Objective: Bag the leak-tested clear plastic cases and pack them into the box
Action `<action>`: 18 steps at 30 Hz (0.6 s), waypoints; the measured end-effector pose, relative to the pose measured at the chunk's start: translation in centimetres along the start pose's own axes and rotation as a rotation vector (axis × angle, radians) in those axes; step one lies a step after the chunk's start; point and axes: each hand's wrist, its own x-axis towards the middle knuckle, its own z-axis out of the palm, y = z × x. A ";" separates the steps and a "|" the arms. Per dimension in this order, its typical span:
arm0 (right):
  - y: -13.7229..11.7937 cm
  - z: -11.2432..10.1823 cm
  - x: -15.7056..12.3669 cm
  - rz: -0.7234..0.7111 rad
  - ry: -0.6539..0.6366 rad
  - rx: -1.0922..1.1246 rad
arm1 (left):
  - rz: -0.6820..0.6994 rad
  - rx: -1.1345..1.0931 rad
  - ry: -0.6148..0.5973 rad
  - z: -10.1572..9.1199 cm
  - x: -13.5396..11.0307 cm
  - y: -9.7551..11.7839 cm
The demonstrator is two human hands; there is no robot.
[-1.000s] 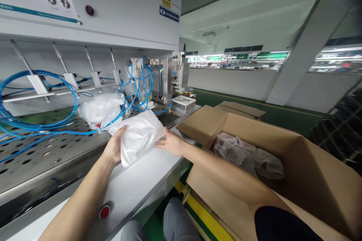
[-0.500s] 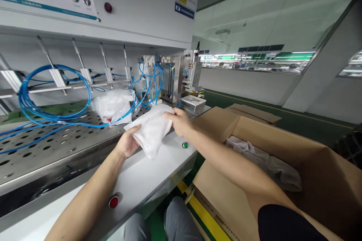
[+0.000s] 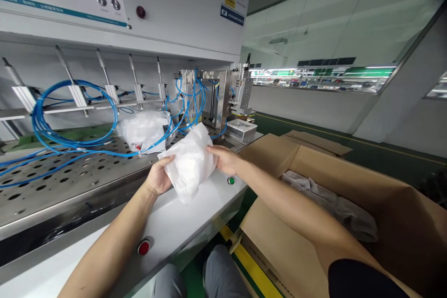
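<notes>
1. The white wrapped packet (image 3: 191, 163) is sitting between both hands, in front of the machine and above the pale front ledge (image 3: 167, 219); whether its lower corner is touching the ledge, cannot tell.
2. Left hand (image 3: 159, 178): partly closed, thumb lying over the packet's left edge, fingers mostly hiding beneath. It is pinching rather than fisting.
3. Right hand (image 3: 226, 160): loosely curled at the right edge, digits lying against the wrapping; the far fingertips are hiding behind it, so how firmly they are gripping, cannot tell.
4. The wrapping is creasing and drooping into a loose lower corner. Judging by that, the outside is soft, thin and possibly slippery; the contents are not showing, so stiffness and fragility inside are remaining guesses.
5. Weight: probably light, since both hands are supporting it with a shallow hold.
6. Best hold, in my judgement: opposite sides, fingers spreading under the fuller middle; pinching only the slack film would risk tearing or sliding.
7. Around it: a clear plastic bag (image 3: 145, 129) is lying behind on the perforated plate (image 3: 45, 198), blue tubing (image 3: 38, 123) is looping nearby, and an open carton (image 3: 279, 228) is standing to the right, holding pale wrapped items (image 3: 352, 212).
</notes>
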 end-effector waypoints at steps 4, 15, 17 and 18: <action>-0.6 0.1 -0.2 -0.143 0.074 -0.134 | -0.012 0.016 -0.013 0.0 0.0 -0.1; -4.6 1.3 -1.1 -0.427 0.100 -0.649 | 0.067 0.188 -0.006 -0.6 0.5 -0.9; -4.9 1.3 -1.2 -0.430 0.088 -0.717 | 0.067 0.252 0.008 -0.5 0.6 -1.1; -5.0 1.3 -1.2 -0.427 0.085 -0.745 | 0.073 0.278 0.018 -0.5 0.6 -1.2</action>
